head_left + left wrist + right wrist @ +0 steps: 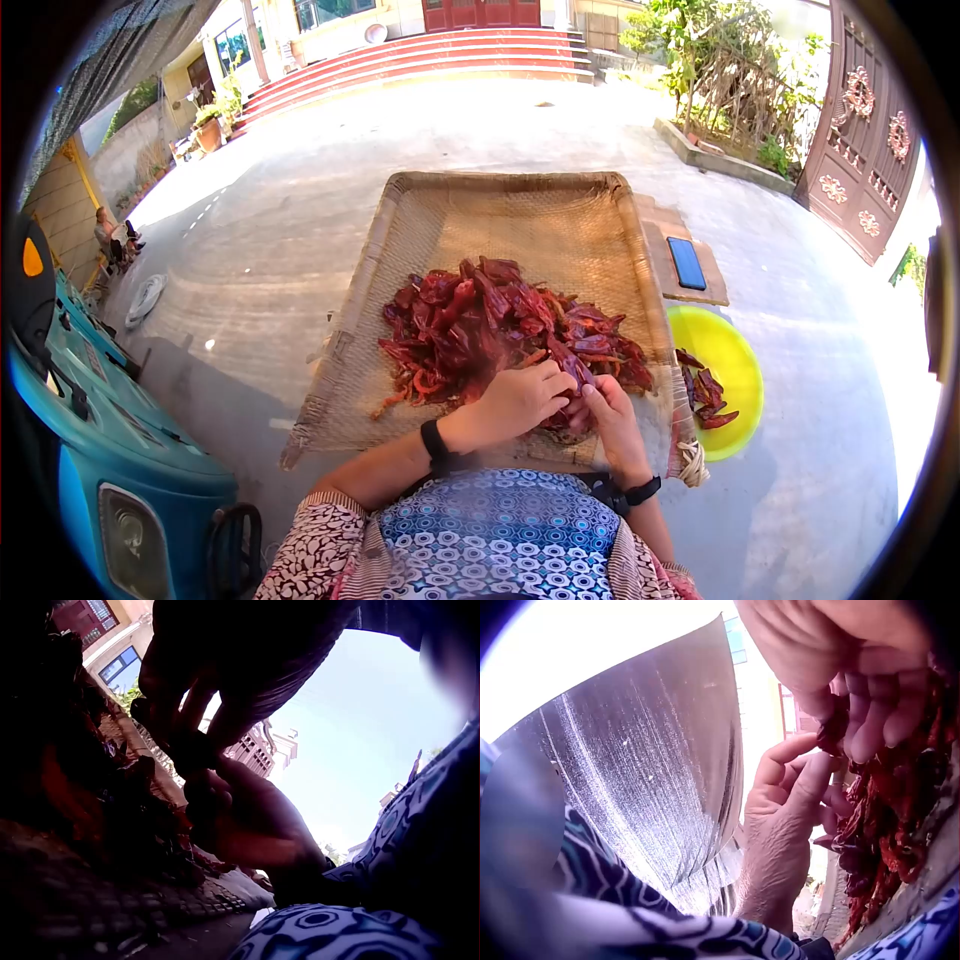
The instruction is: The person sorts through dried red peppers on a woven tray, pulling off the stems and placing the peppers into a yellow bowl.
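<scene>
A heap of dried red peppers (470,315) lies on a woven tray (520,215). At its near edge both hands meet around one dark red pepper (832,727). The left hand (515,405) pinches it from the left in the head view; the right hand (615,425) holds its other side with thumb and fingers. In the right wrist view the left hand (784,817) and right hand (855,660) have their fingertips on the pepper. The left wrist view is dark, with both hands close together and the pepper's outline hard to tell.
A yellow-green basin (735,365) with several peppers stands right of the tray. Behind it a blue phone (686,263) lies on a board (700,290). A teal vehicle (140,440) stands at the left. A person (110,235) sits far left; steps (420,60) rise at the back.
</scene>
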`<state>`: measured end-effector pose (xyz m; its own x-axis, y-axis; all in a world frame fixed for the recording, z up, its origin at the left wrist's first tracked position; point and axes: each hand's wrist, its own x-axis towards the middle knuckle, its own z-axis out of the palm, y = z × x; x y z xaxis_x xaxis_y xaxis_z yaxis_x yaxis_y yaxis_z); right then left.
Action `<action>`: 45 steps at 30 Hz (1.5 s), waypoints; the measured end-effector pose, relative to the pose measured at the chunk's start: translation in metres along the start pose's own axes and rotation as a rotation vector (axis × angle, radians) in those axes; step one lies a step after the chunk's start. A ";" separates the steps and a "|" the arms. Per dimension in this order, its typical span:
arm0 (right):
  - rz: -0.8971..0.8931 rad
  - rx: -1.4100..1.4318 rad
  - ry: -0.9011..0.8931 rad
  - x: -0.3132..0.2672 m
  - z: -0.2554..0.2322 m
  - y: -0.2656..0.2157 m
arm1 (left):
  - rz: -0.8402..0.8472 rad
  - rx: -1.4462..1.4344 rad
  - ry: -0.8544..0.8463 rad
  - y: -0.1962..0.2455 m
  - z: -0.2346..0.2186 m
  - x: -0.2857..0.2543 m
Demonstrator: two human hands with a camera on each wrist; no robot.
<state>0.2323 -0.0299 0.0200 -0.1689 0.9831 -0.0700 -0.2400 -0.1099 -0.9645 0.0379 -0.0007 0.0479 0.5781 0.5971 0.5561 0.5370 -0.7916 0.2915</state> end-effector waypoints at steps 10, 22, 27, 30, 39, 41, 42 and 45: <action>-0.215 0.596 0.490 0.006 -0.075 -0.036 | -0.359 0.061 -0.006 -0.070 -0.022 0.014; -0.049 0.299 0.201 0.003 -0.044 -0.001 | -0.154 0.279 -0.197 -0.084 0.011 0.051; 0.041 0.139 0.153 -0.003 -0.036 -0.001 | -0.273 0.285 -0.129 -0.081 0.011 0.047; 0.002 0.101 0.142 -0.002 -0.034 0.002 | -0.256 0.236 -0.021 -0.071 0.000 0.039; -0.027 -0.218 -0.065 -0.007 -0.006 -0.015 | -0.138 -0.395 -0.353 -0.006 -0.024 0.017; -0.032 -0.238 -0.088 -0.006 -0.007 -0.008 | -0.170 -0.355 -0.408 -0.005 -0.020 0.015; -0.035 -0.247 -0.099 -0.005 -0.008 -0.004 | -0.169 -0.337 -0.403 -0.009 -0.017 0.013; -0.028 -0.226 -0.084 -0.006 -0.009 -0.003 | -0.024 -0.248 -0.302 -0.026 -0.009 0.008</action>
<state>0.2429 -0.0341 0.0207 -0.2460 0.9688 -0.0299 -0.0276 -0.0378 -0.9989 0.0229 0.0229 0.0522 0.7421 0.5977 0.3035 0.4088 -0.7623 0.5017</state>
